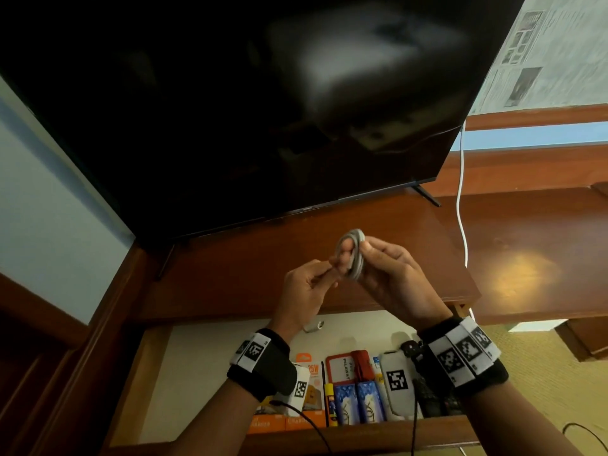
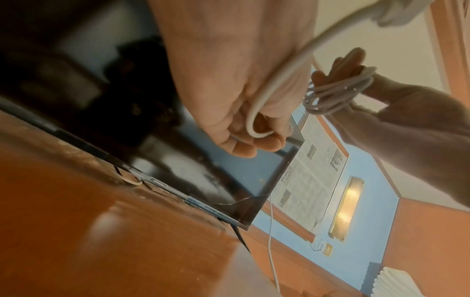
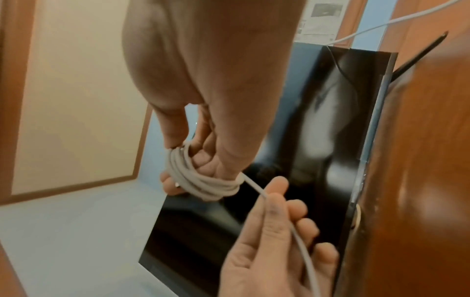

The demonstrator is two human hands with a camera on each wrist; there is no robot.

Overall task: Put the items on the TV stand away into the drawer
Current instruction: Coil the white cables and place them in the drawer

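Observation:
A white cable coil (image 1: 350,255) is wound around the fingers of my right hand (image 1: 378,268), held above the wooden TV stand top (image 1: 427,245). The right wrist view shows the coil (image 3: 201,180) looped around that hand (image 3: 216,80), the thumb pressing on it. My left hand (image 1: 312,287) pinches the cable's loose strand (image 3: 254,186) just left of the coil. That strand (image 2: 279,76) runs across the palm of my left hand (image 2: 244,100). The open drawer (image 1: 204,357) lies below both hands.
The black TV (image 1: 230,110) stands at the back of the stand. Another white wire (image 1: 462,192) hangs at its right. The drawer holds orange boxes (image 1: 309,390), blue packets (image 1: 358,403), a red card holder (image 1: 345,366), remotes (image 1: 427,396) and a small white plug (image 1: 314,325).

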